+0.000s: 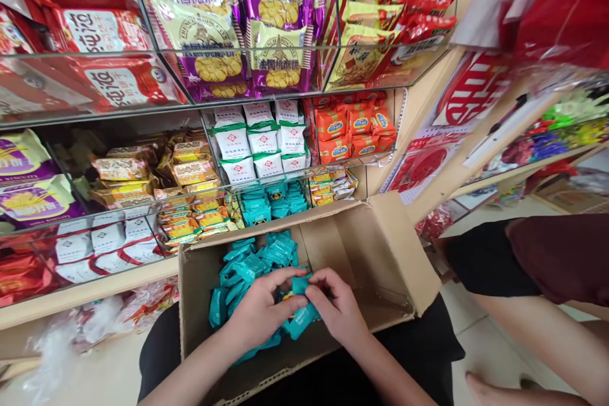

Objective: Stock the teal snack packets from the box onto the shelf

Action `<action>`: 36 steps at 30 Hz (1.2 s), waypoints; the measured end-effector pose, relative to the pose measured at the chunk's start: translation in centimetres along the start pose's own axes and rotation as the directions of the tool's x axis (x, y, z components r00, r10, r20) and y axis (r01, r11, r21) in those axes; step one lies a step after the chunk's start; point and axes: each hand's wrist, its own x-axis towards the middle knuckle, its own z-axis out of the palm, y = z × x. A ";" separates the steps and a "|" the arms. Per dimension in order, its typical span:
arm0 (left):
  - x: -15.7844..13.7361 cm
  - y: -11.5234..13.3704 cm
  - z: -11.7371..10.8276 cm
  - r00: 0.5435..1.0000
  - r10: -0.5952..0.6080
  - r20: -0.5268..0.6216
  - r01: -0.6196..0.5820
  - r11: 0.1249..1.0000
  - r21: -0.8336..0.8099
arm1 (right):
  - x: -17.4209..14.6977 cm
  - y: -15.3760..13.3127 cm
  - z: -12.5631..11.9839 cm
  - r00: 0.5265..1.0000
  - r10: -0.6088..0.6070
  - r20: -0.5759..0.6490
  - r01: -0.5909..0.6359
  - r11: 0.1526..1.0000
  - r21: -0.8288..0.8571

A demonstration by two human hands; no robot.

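Both hands are over an open cardboard box (333, 244) that rests on the lap. Between them they grip a small teal snack packet (301, 285). My left hand (259, 304) is closed on the packet's left side, thumb and forefinger pinching it. My right hand (340, 307) pinches its right edge with thumb and forefinger. Just below the fingers lies another teal packet (301, 322). A heap of teal packets (252, 266) fills the left part of the box, partly hidden behind my left hand. The cardboard floor shows at the box's right end.
Clear-fronted shelves ahead hold yellow-purple biscuit bags (276, 63), white-green packets (266, 165), red packets (349, 127) and teal packets (273, 202) just behind the box rim. Another person's leg (537, 330) stands close on the right. A plastic bag (57, 349) hangs at lower left.
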 end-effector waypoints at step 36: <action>22.3 1.2 -4.1 0.949 -0.178 -0.259 0.273 0.876 0.398 | -1.2 3.7 -6.0 0.981 0.184 0.068 -0.143 0.906 -0.398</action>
